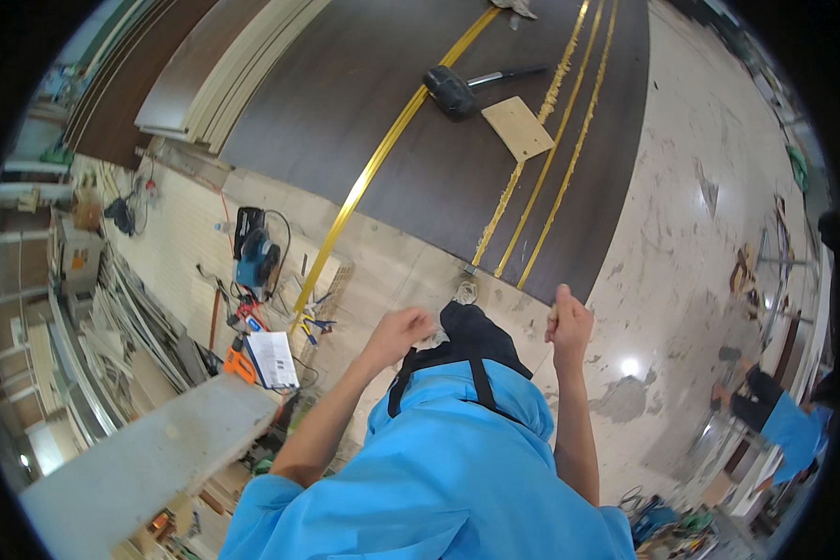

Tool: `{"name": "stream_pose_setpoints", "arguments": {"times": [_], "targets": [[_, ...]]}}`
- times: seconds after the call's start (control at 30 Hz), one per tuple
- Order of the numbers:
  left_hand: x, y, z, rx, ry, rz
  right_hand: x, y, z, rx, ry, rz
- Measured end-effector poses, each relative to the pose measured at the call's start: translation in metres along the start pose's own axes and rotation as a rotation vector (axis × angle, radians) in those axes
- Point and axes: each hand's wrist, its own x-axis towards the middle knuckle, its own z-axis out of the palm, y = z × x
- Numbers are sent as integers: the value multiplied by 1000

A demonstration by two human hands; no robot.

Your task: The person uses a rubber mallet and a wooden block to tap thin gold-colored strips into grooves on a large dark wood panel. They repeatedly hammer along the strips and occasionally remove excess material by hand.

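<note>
A dark brown panel (364, 121) lies in front of me, with several yellow lines along its right part, some ragged like glue. My right hand (569, 322) is closed in a fist close to the panel's near right corner; whatever it may hold is hidden. Over my dark trousers, my left hand (401, 336) has its fingers curled together, with something pale and crumpled by the fingertips. On the panel rest a black mallet (453, 91) and a small light wooden board (517, 129). A long gold strip (373, 168) runs across the panel and hangs past its near edge.
To the left on the floor are a blue power tool (255, 259), pliers (317, 322), an orange-handled tool (239, 359) and a paper sheet (273, 359). Stacked panels (196, 75) stand far left. A grey board (149, 467) is near left. Another person (784, 425) is at right.
</note>
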Motion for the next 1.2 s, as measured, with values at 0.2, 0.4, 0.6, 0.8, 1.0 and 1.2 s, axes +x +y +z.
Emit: {"name": "stream_pose_setpoints", "arguments": {"times": [0.2, 0.4, 0.6, 0.8, 1.0, 1.2], "targets": [[84, 130, -76, 428, -18, 396, 6, 1, 62, 71, -11, -92], [105, 118, -105, 241, -27, 263, -3, 14, 78, 18, -16, 71], [109, 71, -93, -326, -173, 1, -16, 23, 72, -202, 157, 71], [100, 40, -88, -106, -348, 64, -40, 31, 130, 19, 69, 247], [98, 32, -107, 282, -364, 416, -25, 14, 164, -119, 324, 158], [165, 40, -109, 236, -230, 597, -4, -4, 165, -357, 294, 165]]}}
